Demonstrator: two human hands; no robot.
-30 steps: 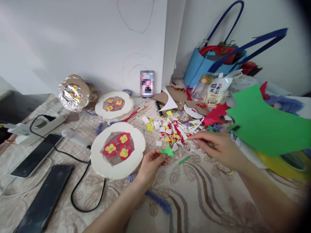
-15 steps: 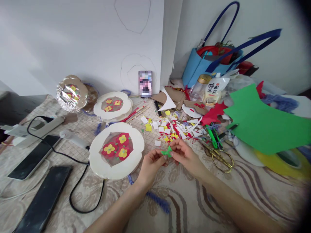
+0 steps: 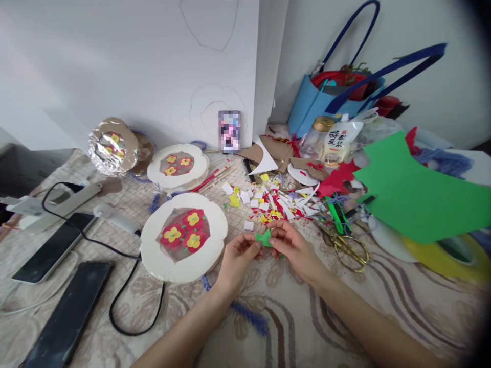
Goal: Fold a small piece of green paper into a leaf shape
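Note:
A small piece of green paper [image 3: 263, 237] is pinched between both hands, low in the centre of the view. My left hand [image 3: 240, 255] grips its left side with thumb and fingers. On its right side, the closed fingers of my right hand [image 3: 290, 248] hold it; a bit of green also shows under them. Paper scraps [image 3: 264, 202] in white, red and yellow lie just beyond the hands. Left of my left hand rests a white scalloped frame [image 3: 153, 255] with red and yellow flowers on a see-through centre. Gold-handled scissors [image 3: 351, 253] lie to the right.
A second flower frame [image 3: 153, 166] and a foil-wrapped one [image 3: 92, 148] stand behind. A phone [image 3: 229, 132] leans on the white board. Large green paper [image 3: 418, 199], yellow tape [image 3: 425, 260] and a blue bag [image 3: 303, 110] are right; dark phones [image 3: 69, 312] and cables left.
The green piece has turned slightly between my fingers and shows a flatter, wider face. Both hands have stayed in nearly the same place.

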